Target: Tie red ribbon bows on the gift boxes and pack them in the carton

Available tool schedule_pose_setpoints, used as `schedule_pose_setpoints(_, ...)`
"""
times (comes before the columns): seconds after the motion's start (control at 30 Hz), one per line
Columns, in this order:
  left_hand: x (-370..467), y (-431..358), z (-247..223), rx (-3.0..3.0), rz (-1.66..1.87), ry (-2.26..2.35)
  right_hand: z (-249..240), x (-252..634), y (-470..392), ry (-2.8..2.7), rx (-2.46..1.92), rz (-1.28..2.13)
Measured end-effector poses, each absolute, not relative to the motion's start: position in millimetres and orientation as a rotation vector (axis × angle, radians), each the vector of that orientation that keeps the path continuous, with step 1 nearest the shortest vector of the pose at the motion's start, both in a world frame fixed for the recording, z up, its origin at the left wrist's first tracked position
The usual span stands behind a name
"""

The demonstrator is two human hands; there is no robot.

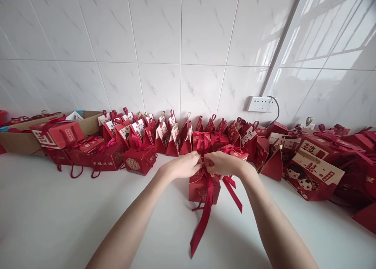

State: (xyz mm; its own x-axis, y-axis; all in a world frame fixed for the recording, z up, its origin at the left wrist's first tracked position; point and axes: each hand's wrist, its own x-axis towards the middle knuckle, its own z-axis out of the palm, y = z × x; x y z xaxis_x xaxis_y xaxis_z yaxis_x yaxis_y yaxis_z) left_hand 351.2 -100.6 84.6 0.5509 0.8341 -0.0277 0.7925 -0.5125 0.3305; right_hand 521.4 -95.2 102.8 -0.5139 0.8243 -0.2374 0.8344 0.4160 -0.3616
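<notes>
A small red gift box (204,192) stands on the white table in front of me, with a cord handle hanging at its lower left. Above its top, my left hand (189,163) is closed in a pinch on a dark red ribbon (205,210). My right hand (219,162), close beside it, also pinches the ribbon. One long tail hangs down the box's front and lies on the table; another slants off to the right. My fingers hide the spot where the ribbon crosses.
Red gift boxes (139,159) and triangular boxes (176,137) line the tiled wall. A cardboard carton (20,143) stands at the left. Larger printed boxes (313,175) pile up at the right. A power strip (261,104) is mounted on the wall. The white table (164,237) stretches in front.
</notes>
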Motion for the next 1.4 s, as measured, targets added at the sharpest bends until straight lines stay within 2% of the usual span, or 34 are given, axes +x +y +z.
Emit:
schedule_pose_setpoints(0.17,351,-103,87,2.454,0.198,1.370,100,520,-95,2.665,1.582,-0.587)
schedule_pose_setpoints(0.4,350,-105,90,2.386,0.206,1.361,107,526,-97,2.565,1.670,-0.741)
schedule_pose_setpoints(0.6,351,-105,90,2.396,0.188,1.379,105,521,-97,2.616,1.571,-0.692)
schedule_pose_setpoints(0.8,353,-108,91,2.403,0.167,1.413,107,523,-99,2.600,1.550,-0.841)
schedule_pose_setpoints(0.97,355,-110,94,2.428,0.213,1.328,111,524,-101,2.672,1.489,-0.830)
schedule_pose_setpoints(1.1,357,-110,93,2.445,0.190,1.432,113,525,-103,2.649,1.498,-0.855)
schedule_pose_setpoints(1.3,364,-105,83,2.476,0.377,1.644,109,520,-102,2.704,1.559,-0.575)
schedule_pose_setpoints(1.4,366,-103,80,2.374,0.553,1.614,110,515,-104,2.660,1.615,-0.561)
